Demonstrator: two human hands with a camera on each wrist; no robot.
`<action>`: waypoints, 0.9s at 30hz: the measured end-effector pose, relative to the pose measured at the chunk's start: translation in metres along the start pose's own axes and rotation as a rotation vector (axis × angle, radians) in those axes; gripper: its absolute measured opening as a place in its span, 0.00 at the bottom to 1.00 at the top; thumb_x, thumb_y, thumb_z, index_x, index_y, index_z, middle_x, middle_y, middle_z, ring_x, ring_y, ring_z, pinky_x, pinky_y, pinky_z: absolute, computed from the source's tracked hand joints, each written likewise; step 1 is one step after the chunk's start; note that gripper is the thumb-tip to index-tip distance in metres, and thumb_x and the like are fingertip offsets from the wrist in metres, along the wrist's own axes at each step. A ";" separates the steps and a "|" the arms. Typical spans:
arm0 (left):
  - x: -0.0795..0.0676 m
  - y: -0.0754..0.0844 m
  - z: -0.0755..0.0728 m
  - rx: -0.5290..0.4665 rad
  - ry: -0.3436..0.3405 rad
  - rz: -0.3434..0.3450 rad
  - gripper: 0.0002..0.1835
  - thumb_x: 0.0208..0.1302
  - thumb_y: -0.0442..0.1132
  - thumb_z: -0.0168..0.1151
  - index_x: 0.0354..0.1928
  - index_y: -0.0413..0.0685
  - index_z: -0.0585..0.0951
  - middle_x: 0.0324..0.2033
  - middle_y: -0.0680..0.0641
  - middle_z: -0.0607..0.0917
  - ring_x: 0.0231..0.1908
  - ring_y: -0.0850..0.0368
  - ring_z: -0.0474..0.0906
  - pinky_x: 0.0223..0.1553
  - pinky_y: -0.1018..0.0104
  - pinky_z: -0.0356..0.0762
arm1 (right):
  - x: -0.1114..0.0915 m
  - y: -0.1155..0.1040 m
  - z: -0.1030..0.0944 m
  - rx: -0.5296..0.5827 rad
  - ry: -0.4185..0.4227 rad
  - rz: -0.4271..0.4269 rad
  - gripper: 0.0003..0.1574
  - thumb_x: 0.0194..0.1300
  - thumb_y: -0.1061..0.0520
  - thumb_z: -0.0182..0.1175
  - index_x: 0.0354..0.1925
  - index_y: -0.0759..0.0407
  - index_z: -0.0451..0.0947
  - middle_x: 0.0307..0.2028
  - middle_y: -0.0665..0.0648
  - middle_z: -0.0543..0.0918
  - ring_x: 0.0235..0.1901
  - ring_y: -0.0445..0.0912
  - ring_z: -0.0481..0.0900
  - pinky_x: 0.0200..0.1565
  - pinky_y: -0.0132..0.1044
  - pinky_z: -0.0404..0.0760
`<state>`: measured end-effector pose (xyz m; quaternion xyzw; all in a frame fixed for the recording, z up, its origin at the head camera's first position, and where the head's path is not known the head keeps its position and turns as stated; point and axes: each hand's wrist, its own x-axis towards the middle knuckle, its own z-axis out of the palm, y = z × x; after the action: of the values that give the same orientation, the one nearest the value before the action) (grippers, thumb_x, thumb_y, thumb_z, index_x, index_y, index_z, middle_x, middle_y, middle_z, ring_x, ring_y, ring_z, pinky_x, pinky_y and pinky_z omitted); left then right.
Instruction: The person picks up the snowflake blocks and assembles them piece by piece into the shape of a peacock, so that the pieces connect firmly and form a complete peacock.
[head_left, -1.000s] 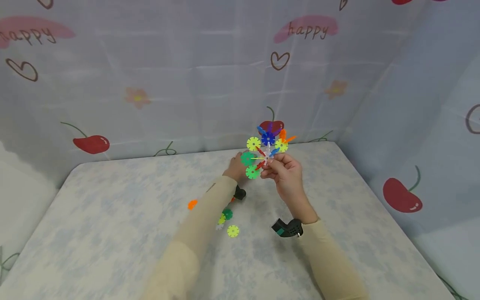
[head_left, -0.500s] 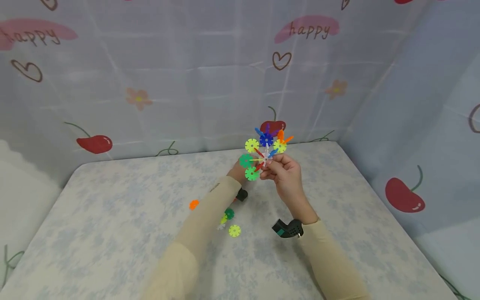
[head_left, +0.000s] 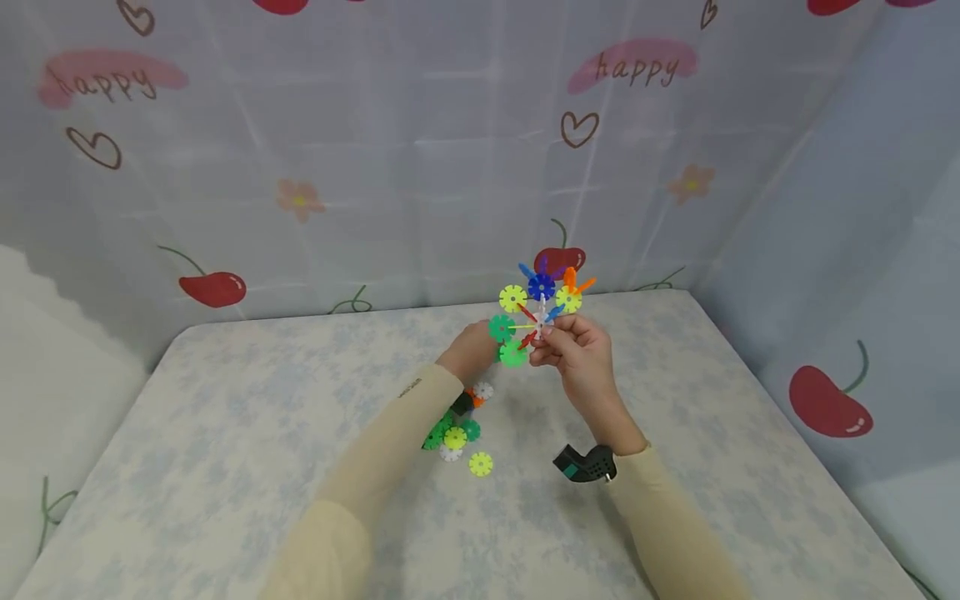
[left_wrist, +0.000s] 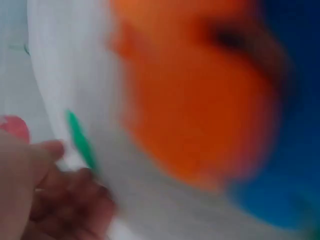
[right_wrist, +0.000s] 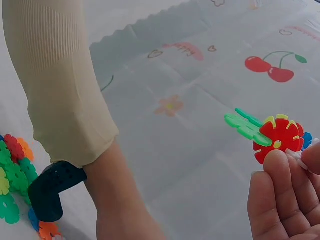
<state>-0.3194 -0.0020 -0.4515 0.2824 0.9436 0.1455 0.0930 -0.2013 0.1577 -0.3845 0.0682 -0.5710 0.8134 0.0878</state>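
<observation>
In the head view my right hand (head_left: 581,354) pinches a white snowflake disc (head_left: 539,324) between thumb and fingers. It is the hub of a raised assembly of interlocking discs. Red, blue and yellow discs join onto it, with a dark blue disc (head_left: 542,287) at the top and a green disc (head_left: 502,327) at the left. My left hand (head_left: 471,354) is just left of the assembly, its fingertips partly hidden behind it. In the left wrist view the left fingers are curled beside a green disc (left_wrist: 80,137), seen edge-on and seemingly pinched.
Loose discs lie under and near my left wrist: a yellow disc (head_left: 481,464), a white disc (head_left: 451,452) and several green and orange ones. Orange and blue discs blur close to the left wrist camera. A printed curtain (head_left: 420,167) rises behind the table (head_left: 300,400).
My left hand has drawn slightly left, away from the assembly, and its forearm uncovers more of the loose discs. The right hand keeps its grip on the assembly. The head view has shifted slightly.
</observation>
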 end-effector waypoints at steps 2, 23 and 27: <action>-0.005 0.005 -0.001 0.011 -0.022 -0.002 0.14 0.80 0.38 0.51 0.60 0.50 0.80 0.54 0.46 0.84 0.53 0.52 0.81 0.63 0.58 0.79 | -0.001 0.003 0.001 0.008 -0.002 -0.002 0.14 0.73 0.70 0.53 0.31 0.56 0.75 0.23 0.48 0.86 0.21 0.40 0.86 0.33 0.32 0.89; -0.130 0.007 -0.064 -1.159 0.676 0.016 0.09 0.70 0.26 0.60 0.49 0.30 0.80 0.41 0.38 0.82 0.33 0.65 0.88 0.43 0.61 0.89 | -0.008 0.005 0.013 -0.072 -0.122 0.064 0.15 0.73 0.68 0.53 0.32 0.53 0.77 0.23 0.46 0.86 0.22 0.39 0.85 0.34 0.33 0.89; -0.156 0.013 -0.070 -1.038 0.799 0.159 0.08 0.69 0.24 0.58 0.46 0.26 0.81 0.41 0.31 0.84 0.36 0.70 0.87 0.42 0.67 0.88 | -0.011 0.002 0.013 -0.086 -0.251 0.055 0.18 0.72 0.71 0.51 0.31 0.52 0.78 0.23 0.46 0.86 0.21 0.38 0.85 0.33 0.32 0.88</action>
<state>-0.2019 -0.0944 -0.3668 0.1940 0.6891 0.6817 -0.1511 -0.1907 0.1442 -0.3842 0.1501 -0.6136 0.7752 -0.0037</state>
